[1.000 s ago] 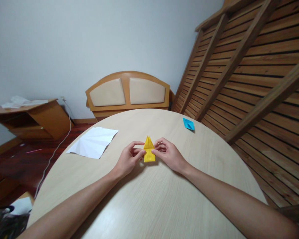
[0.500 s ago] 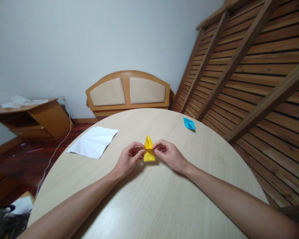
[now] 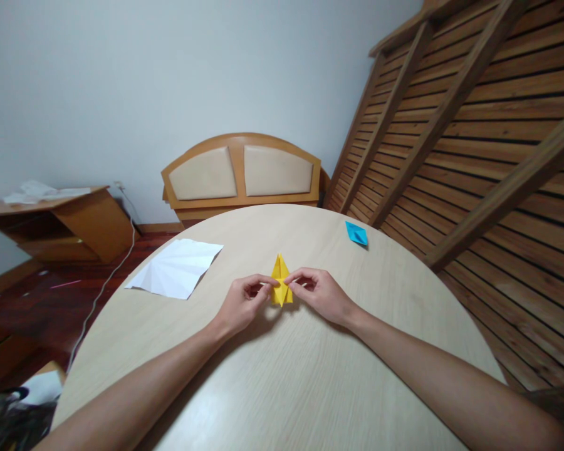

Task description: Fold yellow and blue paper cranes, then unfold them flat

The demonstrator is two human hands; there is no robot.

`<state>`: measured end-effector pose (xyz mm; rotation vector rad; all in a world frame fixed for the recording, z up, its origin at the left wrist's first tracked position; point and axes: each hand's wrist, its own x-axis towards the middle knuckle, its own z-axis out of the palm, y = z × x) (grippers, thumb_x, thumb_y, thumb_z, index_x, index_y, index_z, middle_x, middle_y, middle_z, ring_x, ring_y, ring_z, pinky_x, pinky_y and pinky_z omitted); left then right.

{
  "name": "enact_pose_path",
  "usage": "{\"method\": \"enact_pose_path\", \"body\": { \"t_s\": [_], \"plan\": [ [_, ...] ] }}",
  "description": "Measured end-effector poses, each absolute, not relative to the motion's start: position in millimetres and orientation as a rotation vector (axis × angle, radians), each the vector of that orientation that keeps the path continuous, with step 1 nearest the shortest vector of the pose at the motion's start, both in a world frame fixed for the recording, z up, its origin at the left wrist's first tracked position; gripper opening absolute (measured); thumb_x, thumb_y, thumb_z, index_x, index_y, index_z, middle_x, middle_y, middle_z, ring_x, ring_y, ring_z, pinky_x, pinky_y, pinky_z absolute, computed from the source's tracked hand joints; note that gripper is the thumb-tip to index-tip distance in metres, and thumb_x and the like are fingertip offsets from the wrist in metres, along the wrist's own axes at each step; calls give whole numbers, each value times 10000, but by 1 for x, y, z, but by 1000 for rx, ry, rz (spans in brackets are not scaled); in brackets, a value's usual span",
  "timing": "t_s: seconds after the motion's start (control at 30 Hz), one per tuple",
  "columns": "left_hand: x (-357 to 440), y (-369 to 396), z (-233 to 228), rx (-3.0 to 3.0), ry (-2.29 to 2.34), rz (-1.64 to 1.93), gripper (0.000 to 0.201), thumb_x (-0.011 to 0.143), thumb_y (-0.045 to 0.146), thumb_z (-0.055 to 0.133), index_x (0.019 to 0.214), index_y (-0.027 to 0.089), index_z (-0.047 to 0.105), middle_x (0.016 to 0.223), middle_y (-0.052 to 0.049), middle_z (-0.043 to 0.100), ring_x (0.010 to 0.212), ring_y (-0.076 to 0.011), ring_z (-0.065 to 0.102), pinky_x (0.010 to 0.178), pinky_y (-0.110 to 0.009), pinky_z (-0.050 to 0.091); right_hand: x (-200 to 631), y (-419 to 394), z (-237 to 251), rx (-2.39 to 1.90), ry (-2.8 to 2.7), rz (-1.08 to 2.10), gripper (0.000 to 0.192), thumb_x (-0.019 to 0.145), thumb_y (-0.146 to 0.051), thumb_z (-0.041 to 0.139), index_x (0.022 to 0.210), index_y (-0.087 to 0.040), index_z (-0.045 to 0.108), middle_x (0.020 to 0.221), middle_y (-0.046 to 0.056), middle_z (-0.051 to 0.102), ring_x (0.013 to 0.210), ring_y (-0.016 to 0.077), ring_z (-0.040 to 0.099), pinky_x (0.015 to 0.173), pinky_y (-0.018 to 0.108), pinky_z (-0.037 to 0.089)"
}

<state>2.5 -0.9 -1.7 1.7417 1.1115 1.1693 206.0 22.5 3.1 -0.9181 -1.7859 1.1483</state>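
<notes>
A piece of folded yellow origami paper [image 3: 281, 289] is held just above the middle of the table. One point of it faces away from me, and a narrow flap tip points toward me over its lower part. My left hand [image 3: 245, 302] pinches its left side between thumb and index finger. On the right side, my right hand [image 3: 320, 293] grips the paper the same way, fingertips close to the centre crease. The fingertips cover parts of both side edges.
The round wooden table [image 3: 272, 376] bears a creased white paper sheet [image 3: 176, 269] at the left and a folded blue paper piece [image 3: 356, 233] at the far right. Behind stands a headboard [image 3: 240, 169]. A slatted wooden frame [image 3: 470, 163] leans at the right; a cabinet [image 3: 98, 219] stands left.
A pointed flap of the yellow paper has come down toward me over its lower part. Both hands' fingertips have shifted slightly inward on the paper.
</notes>
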Motion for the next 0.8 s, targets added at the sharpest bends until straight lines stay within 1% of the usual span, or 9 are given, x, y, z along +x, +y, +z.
{"method": "enact_pose_path", "body": {
  "t_s": [0.07, 0.17, 0.23, 0.3, 0.37, 0.47, 0.57, 0.8],
  "plan": [
    [3, -2, 0, 1761, 1111, 1171, 243, 870, 357, 617, 893, 130, 700, 829, -85, 730, 685, -151, 663, 614, -259, 528, 206, 22, 3, -919, -1805, 1116, 156, 856, -315, 651, 896, -173, 705, 864, 57, 728, 752, 166, 658, 691, 313, 529],
    [4, -2, -1, 1784, 1097, 1245, 189, 857, 337, 649, 856, 149, 631, 807, -51, 708, 684, -144, 677, 607, -243, 539, 206, 20, 3, -886, -1819, 1037, 125, 837, -287, 682, 898, -184, 648, 880, 34, 706, 763, 155, 659, 706, 307, 538],
    [4, -1, -3, 1796, 1095, 1306, 179, 849, 317, 667, 901, 163, 592, 828, -40, 703, 694, -144, 686, 583, -227, 537, 205, 20, 3, -852, -1809, 996, 155, 829, -267, 690, 927, -201, 592, 895, 19, 686, 764, 150, 657, 700, 306, 545],
    [3, -1, -6, 1805, 1097, 1328, 226, 851, 314, 679, 995, 173, 578, 874, -50, 714, 722, -154, 699, 561, -217, 534, 205, 19, 4, -814, -1802, 949, 198, 821, -242, 693, 957, -217, 552, 921, 14, 673, 786, 152, 658, 712, 312, 552],
    [2, -1, -6, 1834, 1090, 1322, 253, 866, 317, 674, 1060, 179, 588, 939, -69, 724, 766, -163, 707, 573, -222, 545, 205, 18, 5, -785, -1820, 880, 222, 816, -213, 691, 982, -226, 544, 943, 15, 668, 824, 157, 659, 733, 319, 554],
    [1, -2, -4, 1921, 1055, 1326, 196, 889, 304, 653, 1042, 181, 639, 996, -75, 723, 817, -163, 703, 635, -240, 567, 206, 16, 7, -775, -1864, 784, 223, 815, -179, 683, 993, -233, 561, 953, 12, 674, 836, 159, 656, 744, 322, 553],
    [0, -3, -3, 1974, 1024, 1351, 152, 895, 263, 642, 1021, 184, 671, 996, -64, 729, 829, -156, 701, 668, -240, 568, 207, 15, 7, -765, -1887, 739, 226, 812, -165, 684, 995, -234, 569, 949, 9, 681, 827, 157, 653, 732, 318, 552],
    [-1, -2, -5, 2036, 981, 1374, 136, 896, 193, 627, 1018, 197, 687, 997, -51, 739, 832, -143, 700, 660, -211, 552, 206, 19, 3, -709, -1892, 701, 242, 831, -168, 675, 1033, -238, 561, 966, 11, 682, 841, 155, 652, 728, 310, 544]
  ]
}}
